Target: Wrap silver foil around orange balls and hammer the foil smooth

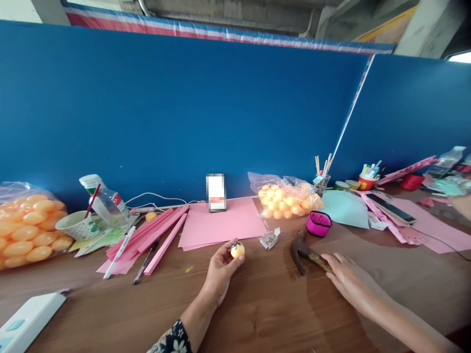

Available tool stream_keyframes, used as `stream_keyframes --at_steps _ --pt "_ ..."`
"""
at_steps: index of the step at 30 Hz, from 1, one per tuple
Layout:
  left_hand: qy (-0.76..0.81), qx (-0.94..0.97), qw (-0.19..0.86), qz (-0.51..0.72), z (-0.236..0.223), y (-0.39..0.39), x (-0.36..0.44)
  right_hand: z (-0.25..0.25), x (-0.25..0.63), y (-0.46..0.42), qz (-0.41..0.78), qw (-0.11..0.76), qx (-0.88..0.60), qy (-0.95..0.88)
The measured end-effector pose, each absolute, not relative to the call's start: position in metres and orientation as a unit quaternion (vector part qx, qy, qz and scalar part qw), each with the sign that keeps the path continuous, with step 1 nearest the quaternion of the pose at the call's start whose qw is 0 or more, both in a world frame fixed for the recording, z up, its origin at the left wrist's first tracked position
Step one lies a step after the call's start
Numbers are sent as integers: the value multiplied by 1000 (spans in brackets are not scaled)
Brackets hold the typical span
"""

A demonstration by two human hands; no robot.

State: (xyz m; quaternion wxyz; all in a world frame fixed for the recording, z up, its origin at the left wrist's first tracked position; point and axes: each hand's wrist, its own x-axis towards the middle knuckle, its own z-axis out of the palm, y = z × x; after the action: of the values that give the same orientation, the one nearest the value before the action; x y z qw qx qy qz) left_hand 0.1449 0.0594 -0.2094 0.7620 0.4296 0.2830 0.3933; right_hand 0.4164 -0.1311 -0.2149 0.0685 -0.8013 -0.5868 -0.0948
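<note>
Left hand (222, 269): grip pinching a yellow ball (237, 250) over the table (272, 304), near pink paper (224, 223)
Right hand (348, 277): grip round the handle of the hammer (311, 255)
Hammer: on the table, near a pink pouch (318, 224)

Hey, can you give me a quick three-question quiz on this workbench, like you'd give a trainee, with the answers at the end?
1. Multiple choice. What is the right hand on? A: the phone. B: the handle of the hammer. C: the bag of orange balls.
2. True or false. The patterned cup stands to the left of the pink paper strips.
3. Fill in the blank. The small ball in the left hand is mostly ____ in colour, with a dark marking.

Key: 1 B; 2 true; 3 yellow.
</note>
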Motion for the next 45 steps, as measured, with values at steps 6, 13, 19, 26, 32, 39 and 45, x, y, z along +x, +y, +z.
stream_keyframes --at_steps 6,13,19,26,32,39,45 --pt "286 455 745 396 -215 61 146 -198 390 -137 156 206 -811 -524" --pt "293 498 714 395 -218 61 147 -173 336 -149 331 363 -786 -376" --pt "291 542 688 384 -218 59 148 -142 296 -138 439 424 -711 -349" --pt "288 584 663 370 -220 59 150 -122 279 -118 497 428 -635 -408" --pt "268 614 644 369 -222 55 150 -126 268 -106 481 439 -631 -421" --pt "256 611 656 361 -223 54 150 -125 272 -102 495 434 -617 -430" --pt "254 624 651 350 -219 54 149 -133 275 -101 495 450 -609 -427"
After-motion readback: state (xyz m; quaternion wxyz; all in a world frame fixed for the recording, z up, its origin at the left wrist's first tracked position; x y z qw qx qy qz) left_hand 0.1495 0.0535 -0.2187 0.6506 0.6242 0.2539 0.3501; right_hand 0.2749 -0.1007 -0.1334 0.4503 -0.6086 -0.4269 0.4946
